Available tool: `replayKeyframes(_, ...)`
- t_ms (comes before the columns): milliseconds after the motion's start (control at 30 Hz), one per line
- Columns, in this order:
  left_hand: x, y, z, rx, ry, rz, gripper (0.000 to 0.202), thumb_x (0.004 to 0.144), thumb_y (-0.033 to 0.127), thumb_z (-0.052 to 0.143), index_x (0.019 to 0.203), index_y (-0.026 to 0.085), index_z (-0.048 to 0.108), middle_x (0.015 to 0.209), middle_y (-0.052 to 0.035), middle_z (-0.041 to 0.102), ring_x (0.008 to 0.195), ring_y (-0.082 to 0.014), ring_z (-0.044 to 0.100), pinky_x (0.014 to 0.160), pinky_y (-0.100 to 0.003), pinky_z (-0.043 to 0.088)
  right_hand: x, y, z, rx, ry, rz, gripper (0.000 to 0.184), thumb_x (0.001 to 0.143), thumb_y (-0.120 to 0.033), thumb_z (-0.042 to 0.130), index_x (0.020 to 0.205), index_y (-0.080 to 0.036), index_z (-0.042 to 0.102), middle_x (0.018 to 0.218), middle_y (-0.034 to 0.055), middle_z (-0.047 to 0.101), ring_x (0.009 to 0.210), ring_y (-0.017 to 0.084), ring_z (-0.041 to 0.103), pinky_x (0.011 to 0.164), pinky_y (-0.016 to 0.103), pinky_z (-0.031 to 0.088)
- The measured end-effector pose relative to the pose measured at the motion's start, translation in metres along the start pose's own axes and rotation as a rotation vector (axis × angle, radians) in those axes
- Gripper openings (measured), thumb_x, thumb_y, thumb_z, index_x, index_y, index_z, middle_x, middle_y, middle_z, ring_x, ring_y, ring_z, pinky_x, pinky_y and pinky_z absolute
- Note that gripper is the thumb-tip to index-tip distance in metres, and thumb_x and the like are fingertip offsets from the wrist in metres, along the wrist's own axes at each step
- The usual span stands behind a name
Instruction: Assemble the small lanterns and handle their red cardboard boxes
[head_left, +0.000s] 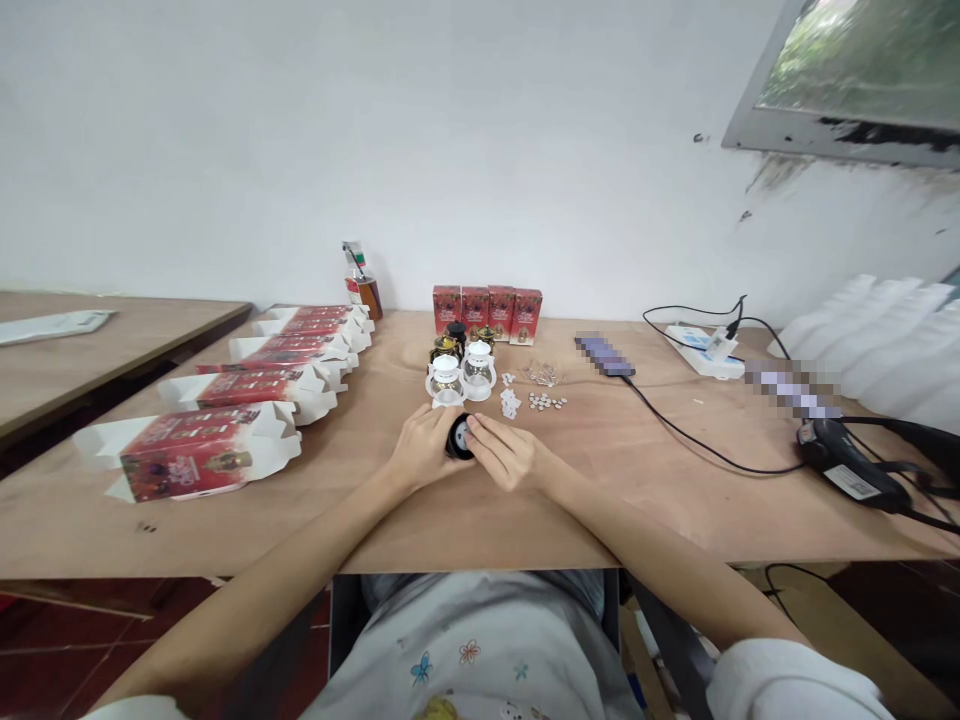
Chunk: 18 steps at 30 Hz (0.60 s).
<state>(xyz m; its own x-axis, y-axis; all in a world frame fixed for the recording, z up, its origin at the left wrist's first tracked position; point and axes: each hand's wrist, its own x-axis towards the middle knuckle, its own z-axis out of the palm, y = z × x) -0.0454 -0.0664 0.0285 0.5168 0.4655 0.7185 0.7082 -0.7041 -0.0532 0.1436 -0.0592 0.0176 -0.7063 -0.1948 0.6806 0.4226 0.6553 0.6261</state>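
Observation:
My left hand [420,448] is wrapped around a small black round object [459,437], which looks like a miniature lantern with its round underside turned up toward me. The fingers of my right hand [512,455] are pressed together at the grey face of that underside; whatever they may pinch is hidden. Just beyond the hands stand two white miniature lanterns [478,372], with gold-and-black ones [445,347] behind them. To their right lie small white plastic pieces [510,403], several round button-cell-like discs [547,401] and a scatter of tiny shiny metal parts [543,374].
Several red boxes [448,308] stand upright by the wall. Open red-and-white cartons [187,455] line the left side. A bottle [358,280] stands at the back. Rightward are a phone [604,355] with a cable, a power strip [705,350] and a black device [851,465].

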Motion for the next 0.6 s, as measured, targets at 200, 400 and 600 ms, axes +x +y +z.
replayKeyframes(200, -0.001, -0.002, 0.0, -0.011, -0.029, -0.03, 0.035, 0.074, 0.042, 0.056, 0.097, 0.018, 0.047, 0.081, -0.0062, 0.065, 0.067, -0.0205, 0.061, 0.063, -0.031, 0.042, 0.0, 0.008, -0.004, 0.158, -0.027, 0.085, 0.021, 0.085, -0.009, 0.052, 0.103, -0.005, 0.062, 0.107, 0.0167, 0.067, 0.11, 0.022, 0.059, 0.091, 0.034, 0.055)
replayKeyframes(400, 0.001, -0.005, -0.002, 0.019, -0.08, -0.012, 0.033, 0.072, 0.043, 0.057, 0.093, 0.018, 0.049, 0.081, -0.0067, 0.066, 0.069, -0.0208, 0.061, 0.063, -0.032, 0.041, 0.002, 0.015, -0.004, 0.226, -0.009, 0.138, 0.016, 0.086, -0.009, 0.053, 0.097, -0.009, 0.065, 0.105, 0.0131, 0.069, 0.105, 0.02, 0.062, 0.084, 0.031, 0.057)
replayKeyframes(600, 0.001, -0.001, -0.002, 0.015, -0.052, -0.013, 0.029, 0.076, 0.043, 0.054, 0.09, 0.018, 0.048, 0.078, -0.006, 0.065, 0.066, -0.0199, 0.06, 0.062, -0.031, 0.04, 0.005, 0.008, -0.004, 0.188, 0.009, 0.14, 0.013, 0.085, -0.015, 0.055, 0.093, -0.01, 0.065, 0.101, 0.0116, 0.07, 0.104, 0.019, 0.063, 0.084, 0.03, 0.057)
